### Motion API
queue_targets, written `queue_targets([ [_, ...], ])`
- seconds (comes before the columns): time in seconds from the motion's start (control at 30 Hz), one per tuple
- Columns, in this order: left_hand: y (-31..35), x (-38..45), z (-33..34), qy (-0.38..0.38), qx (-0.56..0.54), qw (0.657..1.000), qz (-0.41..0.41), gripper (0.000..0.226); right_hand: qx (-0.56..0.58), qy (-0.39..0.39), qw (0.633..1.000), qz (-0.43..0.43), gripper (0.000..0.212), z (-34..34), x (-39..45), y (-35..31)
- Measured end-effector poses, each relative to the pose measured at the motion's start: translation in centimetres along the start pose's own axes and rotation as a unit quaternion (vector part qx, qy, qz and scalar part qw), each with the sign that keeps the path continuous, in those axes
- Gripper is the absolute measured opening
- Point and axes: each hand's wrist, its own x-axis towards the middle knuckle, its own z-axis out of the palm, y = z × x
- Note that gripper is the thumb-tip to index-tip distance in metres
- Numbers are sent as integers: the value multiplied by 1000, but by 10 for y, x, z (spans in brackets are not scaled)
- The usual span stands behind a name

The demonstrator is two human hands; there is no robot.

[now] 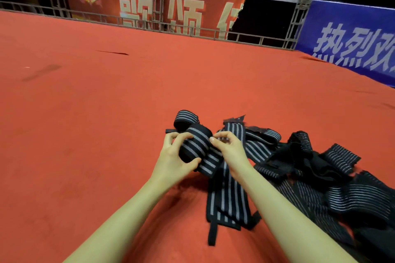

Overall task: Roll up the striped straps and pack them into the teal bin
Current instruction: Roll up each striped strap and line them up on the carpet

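Red carpet [106,124] around strap roll [195,144]

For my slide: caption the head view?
Both hands rolling a striped strap beside a loose pile on red carpet.

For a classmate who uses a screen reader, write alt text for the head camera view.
A person's left hand and right hand grip a half-rolled striped strap above a red carpet. A finished roll lies just behind, and a pile of loose straps spreads to the right.

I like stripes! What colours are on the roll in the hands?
Black with grey stripes on the rolled strap, seen in the head view.
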Motion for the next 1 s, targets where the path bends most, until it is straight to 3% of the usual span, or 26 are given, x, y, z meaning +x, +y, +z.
queue_targets([
  [0.23,-46,7,0,14,27,999,-35,55,-55,-69,996,3,23,37,28,33],
  [0.4,-85,22,3,-3,120,993,-8,65,-47,-88,995,31,14,65,60,61],
  [0.5,-104,32,8,-14,168,985,29,79,-115,-95,989,20,14,70,82,75],
  [0.63,-118,43,15,-59,174,980,81,88,-209,-64,972,-87,47,61,100,86],
  [0.7,-125,45,14,-75,166,980,76,80,-233,-70,958,-151,57,55,96,83],
  [0.77,-132,42,11,-82,177,978,78,65,-273,-87,941,-181,54,53,90,83],
  [0.9,-132,25,7,-104,148,982,45,57,-413,-59,879,-231,61,42,76,91],
  [1.0,-124,20,7,-99,94,990,21,46,-417,-78,879,-217,66,36,70,90],
])
